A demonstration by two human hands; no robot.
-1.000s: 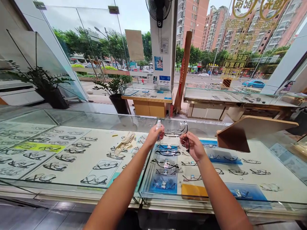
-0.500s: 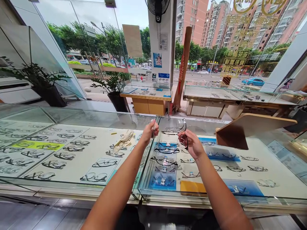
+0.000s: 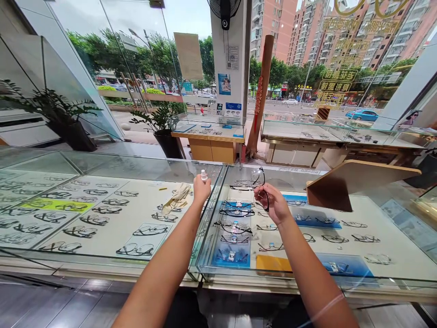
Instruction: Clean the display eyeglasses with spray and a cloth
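My left hand (image 3: 201,189) is closed around a small bottle (image 3: 204,174), its white top showing above the fingers. It is over the glass counter, near the seam between two cases. To the right, my right hand (image 3: 273,201) grips a pair of eyeglasses (image 3: 262,175) with a dark frame by one temple, the lenses tilted up. A crumpled cream cloth (image 3: 178,198) rests on the counter left of my left hand. Below my right hand, rows of eyeglasses (image 3: 237,212) show through the glass.
The glass display case (image 3: 102,159) runs across the whole front. A brown wooden board or stand (image 3: 362,177) sits on its right part. An orange-yellow case (image 3: 275,263) lies near the front edge. Potted plants (image 3: 167,143) and further showcases (image 3: 208,150) stand beyond, before the windows.
My left hand has moved left and slightly down with the bottle, and the white top now shows upright. The right hand stays nearly in place with the eyeglasses.
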